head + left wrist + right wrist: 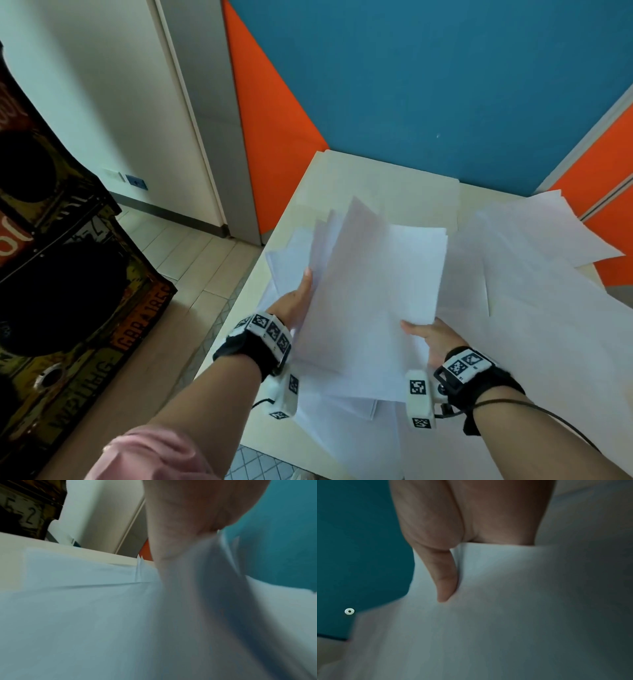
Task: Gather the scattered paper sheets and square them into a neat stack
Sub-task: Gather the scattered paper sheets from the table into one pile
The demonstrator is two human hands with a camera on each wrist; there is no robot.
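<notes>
Now the gathered sheets point(373, 291) are pinched by the left hand point(294, 301) and right hand point(435, 342); the loose sheets point(534, 274) lie nearer the right hand.

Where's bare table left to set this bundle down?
Bare table shows at the far end, against the blue wall, and in a thin strip along the left edge. Loose sheets crowd the right side; more lie under the bundle held by both hands.
</notes>
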